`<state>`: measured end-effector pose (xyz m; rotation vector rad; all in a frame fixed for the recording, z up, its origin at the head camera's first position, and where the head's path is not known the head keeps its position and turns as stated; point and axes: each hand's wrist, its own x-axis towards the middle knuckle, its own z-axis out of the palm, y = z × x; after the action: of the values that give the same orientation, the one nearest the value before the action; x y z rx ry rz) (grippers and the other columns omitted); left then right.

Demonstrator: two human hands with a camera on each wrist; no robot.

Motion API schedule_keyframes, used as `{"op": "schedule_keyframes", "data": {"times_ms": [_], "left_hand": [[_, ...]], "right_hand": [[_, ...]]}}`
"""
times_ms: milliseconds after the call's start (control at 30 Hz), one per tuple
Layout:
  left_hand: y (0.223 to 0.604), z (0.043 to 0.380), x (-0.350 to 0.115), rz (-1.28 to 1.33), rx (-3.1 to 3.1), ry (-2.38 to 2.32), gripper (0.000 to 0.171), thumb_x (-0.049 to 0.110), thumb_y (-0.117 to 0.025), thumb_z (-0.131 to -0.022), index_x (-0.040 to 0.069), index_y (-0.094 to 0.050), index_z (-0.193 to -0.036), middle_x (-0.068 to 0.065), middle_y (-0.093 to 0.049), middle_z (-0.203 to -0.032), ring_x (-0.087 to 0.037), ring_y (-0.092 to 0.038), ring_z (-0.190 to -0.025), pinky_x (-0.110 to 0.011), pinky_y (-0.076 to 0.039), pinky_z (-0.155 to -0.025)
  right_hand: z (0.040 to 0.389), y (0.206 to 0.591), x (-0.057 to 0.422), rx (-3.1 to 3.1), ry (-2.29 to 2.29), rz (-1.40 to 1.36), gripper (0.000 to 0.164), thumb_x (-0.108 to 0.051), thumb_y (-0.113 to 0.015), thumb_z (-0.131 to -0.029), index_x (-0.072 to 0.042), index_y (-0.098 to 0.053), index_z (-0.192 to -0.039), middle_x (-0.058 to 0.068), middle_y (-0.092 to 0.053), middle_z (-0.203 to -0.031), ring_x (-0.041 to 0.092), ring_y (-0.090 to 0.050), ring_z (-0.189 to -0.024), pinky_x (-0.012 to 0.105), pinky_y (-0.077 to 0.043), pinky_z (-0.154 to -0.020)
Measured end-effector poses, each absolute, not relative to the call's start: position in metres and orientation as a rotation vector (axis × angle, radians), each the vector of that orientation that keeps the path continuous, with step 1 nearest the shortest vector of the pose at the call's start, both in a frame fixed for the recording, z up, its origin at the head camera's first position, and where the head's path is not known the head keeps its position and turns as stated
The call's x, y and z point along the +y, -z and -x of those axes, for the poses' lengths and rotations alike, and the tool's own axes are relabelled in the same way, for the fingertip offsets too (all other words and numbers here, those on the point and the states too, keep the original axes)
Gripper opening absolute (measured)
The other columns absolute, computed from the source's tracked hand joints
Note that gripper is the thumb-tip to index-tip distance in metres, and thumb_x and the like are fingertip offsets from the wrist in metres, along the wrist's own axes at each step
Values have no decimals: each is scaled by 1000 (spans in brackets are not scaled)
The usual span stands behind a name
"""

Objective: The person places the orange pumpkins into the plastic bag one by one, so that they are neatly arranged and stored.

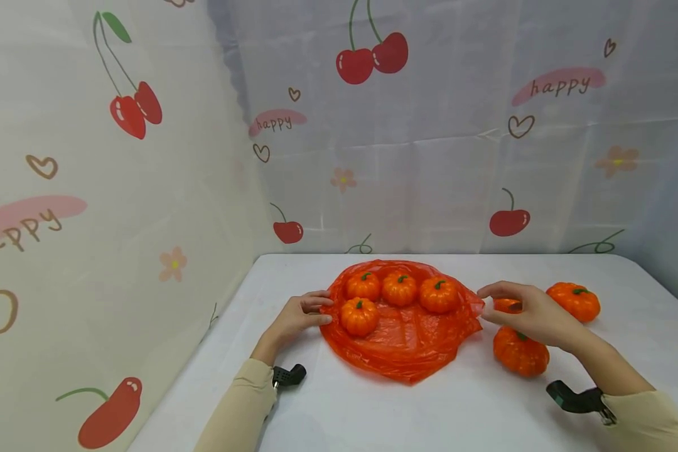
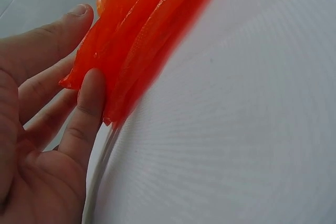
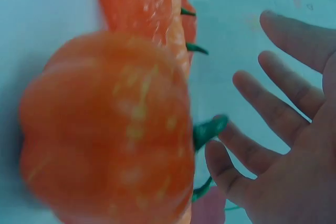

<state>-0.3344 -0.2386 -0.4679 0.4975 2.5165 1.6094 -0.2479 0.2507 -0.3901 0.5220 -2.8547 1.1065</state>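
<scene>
A thin, translucent red plastic bag lies spread on the table. Several small orange toy pumpkins with green stems sit on it, toward its back and left. My left hand is at the bag's left edge; in the left wrist view, its relaxed fingers touch the crumpled film. My right hand hovers by the bag's right edge. In the right wrist view its fingers are spread and hold nothing, near the stem of a large-looking pumpkin.
To the right of the bag stand a pumpkin below my right hand and another farther back. Part of a third shows behind the right hand. A white table meets cherry-printed curtains at the back and left.
</scene>
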Motion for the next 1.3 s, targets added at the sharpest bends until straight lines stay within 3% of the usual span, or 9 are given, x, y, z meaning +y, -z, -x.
{"op": "schedule_keyframes", "data": {"times_ms": [133, 433, 633, 733, 900, 1000, 1167, 1300], "left_hand": [[468, 335, -239, -487, 2506, -1613, 35, 25, -83, -88, 18, -77, -122, 1, -57, -151, -30, -52, -141, -40, -55, -106], [468, 337, -238, -494, 2501, -1624, 35, 25, -83, -87, 19, -77, -121, 3, -57, -151, -30, -53, -140, -40, -54, -106], [470, 337, -238, -497, 2493, -1639, 35, 24, -83, -88, 17, -77, -121, 1, -58, -150, -30, -54, -137, -37, -56, -103], [469, 337, -238, -500, 2500, -1635, 35, 23, -83, -88, 17, -77, -121, 0, -58, -150, -31, -55, -137, -37, -57, -102], [467, 336, -236, -503, 2509, -1621, 35, 24, -83, -87, 19, -77, -121, 1, -58, -150, -30, -55, -137, -36, -57, -102], [467, 337, -236, -511, 2509, -1625, 35, 24, -83, -88, 18, -77, -122, 1, -58, -150, -30, -55, -137, -36, -57, -102], [467, 336, -237, -505, 2511, -1624, 36, 26, -82, -88, 18, -77, -122, 0, -57, -150, -30, -53, -138, -37, -57, -102], [471, 333, -239, -491, 2525, -1613, 36, 26, -82, -88, 18, -77, -122, 0, -58, -150, -32, -54, -137, -39, -56, -103]], "right_hand": [[246, 397, 266, -2865, -1085, -589, 45, -38, -76, -93, -15, -67, -131, 19, -65, -134, 45, -60, -123, 57, -60, -88], [250, 407, 295, -2948, -1138, -697, 53, -31, -78, -92, -11, -62, -138, 20, -62, -138, 39, -57, -122, 53, -60, -88], [254, 416, 311, -2936, -1275, -840, 50, -21, -76, -93, -7, -61, -139, 18, -63, -137, -7, -59, -113, 21, -56, -87], [256, 422, 317, -2956, -1358, -887, 49, -19, -75, -94, -8, -60, -140, 13, -63, -138, -17, -51, -111, 22, -54, -88], [258, 427, 325, -3038, -1452, -847, 54, -21, -75, -93, -13, -58, -144, 14, -55, -147, -18, -47, -112, 37, -51, -92], [259, 428, 330, -3042, -1497, -844, 58, -19, -76, -92, -14, -56, -146, 14, -52, -148, -16, -47, -112, 32, -52, -92], [257, 433, 337, -3008, -1586, -915, 64, -15, -77, -88, -13, -53, -148, -16, -56, -142, -12, -49, -117, 19, -49, -91], [255, 438, 339, -2982, -1681, -981, 67, -14, -77, -87, -10, -51, -149, -24, -57, -140, -12, -48, -121, 16, -47, -94]]}}
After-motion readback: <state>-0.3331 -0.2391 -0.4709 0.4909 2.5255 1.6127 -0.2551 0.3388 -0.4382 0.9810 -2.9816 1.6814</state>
